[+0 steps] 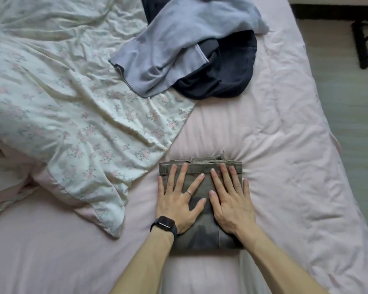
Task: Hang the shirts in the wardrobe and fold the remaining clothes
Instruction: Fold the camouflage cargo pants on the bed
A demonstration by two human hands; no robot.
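Olive-grey folded trousers (202, 211); pale pink bed sheet (285, 145); white duvet (62, 92), pink floral print; lavender-grey garment (179, 49); navy garment (227, 75); black watch (165, 223).

Both bare forearms reach out in front, angling in toward each other. The left hand (179, 200) and right hand (232, 205) sit side by side, palms down and flat, fingers (184, 174) straight and a bit spread, thumbs close together in the middle.

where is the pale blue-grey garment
The pale blue-grey garment lies crumpled at top centre of the head view, draped over a dark navy garment, its left edge on the white floral duvet.
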